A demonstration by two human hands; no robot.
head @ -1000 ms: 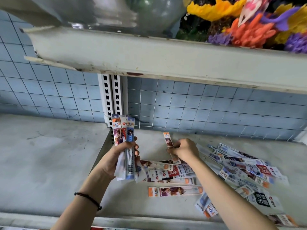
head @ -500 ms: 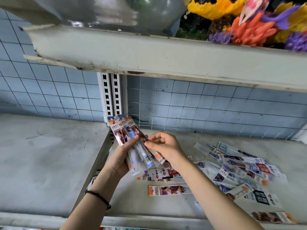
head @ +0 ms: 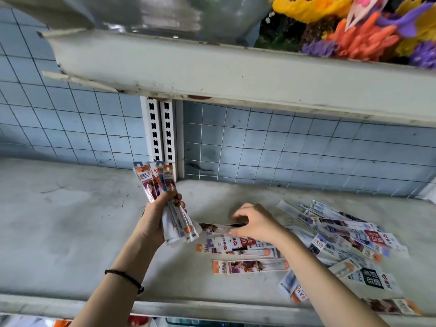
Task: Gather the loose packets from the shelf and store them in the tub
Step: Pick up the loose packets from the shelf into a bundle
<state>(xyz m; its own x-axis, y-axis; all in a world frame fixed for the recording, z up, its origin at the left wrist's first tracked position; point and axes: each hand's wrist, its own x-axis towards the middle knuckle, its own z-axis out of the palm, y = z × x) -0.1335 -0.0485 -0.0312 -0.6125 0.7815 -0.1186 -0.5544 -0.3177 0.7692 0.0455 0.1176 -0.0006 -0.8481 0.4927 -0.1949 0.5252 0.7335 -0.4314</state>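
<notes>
Packets (head: 342, 234), long narrow sachets with printed wrappers, lie strewn over the right part of a grey shelf (head: 70, 232), many overlapping one another at crossed angles. One orange-ended packet (head: 250, 266) lies by itself nearer the shelf's front edge, just in front of the heap.

The left hand (head: 157, 220) is clenched round a bundle of packets (head: 160, 182) and holds it upright above the shelf; the orange and blue tops fan out above the fingers and the lower ends stick out below the palm. A thin black band (head: 125, 277) circles the left wrist.

The right hand (head: 257, 224) is down at the left end of the heap, palm down. Its thumb and curled fingers pinch the end of a dark packet (head: 221, 226), which lies lengthwise and points towards the bundle. That packet sits on top of others with red and white print.

Behind the shelf is a wall of blue tiles (head: 283, 142), with a white slotted upright (head: 161, 133) just behind the bundle. An upper shelf (head: 236, 74) overhangs the scene and carries yellow, orange and purple artificial flowers (head: 354, 31) at its right.
</notes>
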